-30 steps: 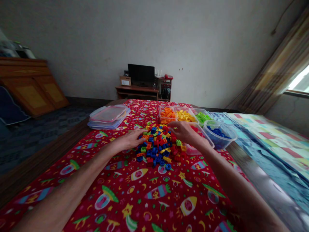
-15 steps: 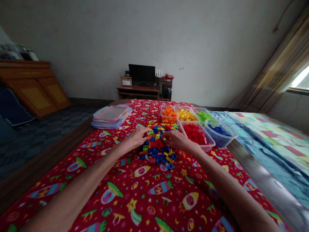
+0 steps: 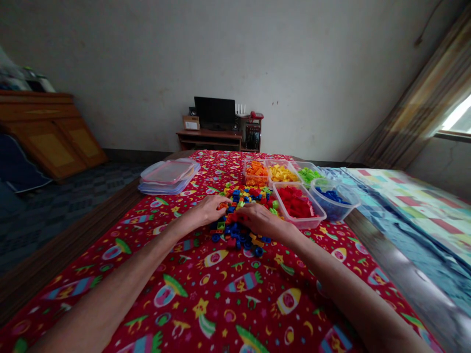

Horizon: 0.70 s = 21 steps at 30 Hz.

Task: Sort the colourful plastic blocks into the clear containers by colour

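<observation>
A loose pile of coloured toy building blocks (image 3: 235,240) lies on the red patterned cloth in front of me. My left hand (image 3: 211,208) is at the pile's left edge, its fingers closed around an orange block (image 3: 222,206). From the right, my right hand (image 3: 257,218) reaches over the middle of the pile. Its fingers are curled down at a red block (image 3: 232,218), and the fingertips are partly hidden. Close to that hand stands a clear tub of red blocks (image 3: 296,203).
Behind the pile are tubs of orange blocks (image 3: 256,171), yellow blocks (image 3: 281,173) and green blocks (image 3: 308,175). A round-cornered tub of blue blocks (image 3: 333,196) stands at the right table edge. Stacked clear lids (image 3: 169,174) lie at the left.
My right hand has moved left and slightly nearer me across the pile, closer to my left hand. An orange block now shows at my left fingertips. The view has shifted slightly.
</observation>
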{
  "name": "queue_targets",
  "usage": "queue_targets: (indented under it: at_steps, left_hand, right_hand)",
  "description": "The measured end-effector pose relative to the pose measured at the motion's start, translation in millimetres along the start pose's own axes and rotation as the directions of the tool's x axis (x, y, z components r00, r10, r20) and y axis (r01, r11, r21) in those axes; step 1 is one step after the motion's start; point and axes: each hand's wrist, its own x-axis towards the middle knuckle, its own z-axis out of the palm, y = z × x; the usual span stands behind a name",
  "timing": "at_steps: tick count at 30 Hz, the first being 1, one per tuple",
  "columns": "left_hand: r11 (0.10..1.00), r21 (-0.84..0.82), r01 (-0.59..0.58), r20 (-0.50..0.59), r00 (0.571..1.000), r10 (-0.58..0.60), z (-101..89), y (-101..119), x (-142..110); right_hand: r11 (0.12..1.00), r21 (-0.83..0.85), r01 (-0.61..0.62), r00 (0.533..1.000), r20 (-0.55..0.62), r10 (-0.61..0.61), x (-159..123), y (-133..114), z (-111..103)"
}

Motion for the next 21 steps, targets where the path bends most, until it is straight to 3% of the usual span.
queue_targets:
  at_steps: [5, 10, 13, 17, 21]
  left_hand:
    - [0.995, 0.023, -0.096, -0.031, 0.995, 0.096, -7.6, 16.0, -0.8]
    - [0.982, -0.016, -0.187, 0.091, 0.978, 0.187, 2.5, 25.5, -5.5]
    - [0.981, -0.023, -0.190, 0.096, 0.977, 0.192, 7.3, 24.7, -7.0]
    - [0.991, 0.009, -0.134, 0.038, 0.990, 0.133, 2.9, 19.9, -4.3]
    - [0.996, 0.041, -0.077, -0.013, 0.997, 0.078, 0.0, 14.7, -0.7]
  right_hand:
    - [0.983, 0.132, -0.131, 0.989, -0.053, 0.139, -1.6, 5.2, -10.5]
    - [0.958, 0.182, -0.222, 0.944, -0.204, 0.258, 0.7, 13.8, -11.6]
    - [0.940, 0.211, -0.268, 0.910, -0.267, 0.319, 1.9, 15.4, -12.6]
    - [0.948, 0.193, -0.254, 0.943, -0.167, 0.287, -0.5, 7.0, -13.9]
    - [0.974, 0.001, -0.227, 0.970, -0.089, 0.227, -2.2, -6.8, -4.6]
